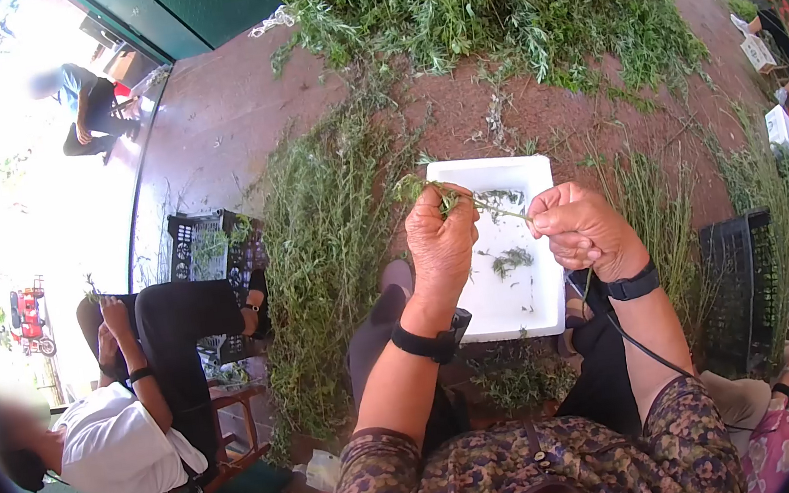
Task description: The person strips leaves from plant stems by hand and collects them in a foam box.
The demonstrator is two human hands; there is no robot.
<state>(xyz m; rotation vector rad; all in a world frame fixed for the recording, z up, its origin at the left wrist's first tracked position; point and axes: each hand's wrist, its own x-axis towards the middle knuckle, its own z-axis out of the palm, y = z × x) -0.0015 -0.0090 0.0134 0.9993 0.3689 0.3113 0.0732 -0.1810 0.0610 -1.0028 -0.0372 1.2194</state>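
Stem (pixel 500 211) spans above the white tray (pixel 496 308); the left hand (pixel 442 241) has fingers closed on its leafy end, the right hand (pixel 589 225) pinches its bare length. Caution: uneven pulling may snap it, scattering fragments beyond the tray's rim.

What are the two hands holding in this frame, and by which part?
One green stalk: the left hand grips it near its leafy end, and the right hand pinches it along the thin bare stem.
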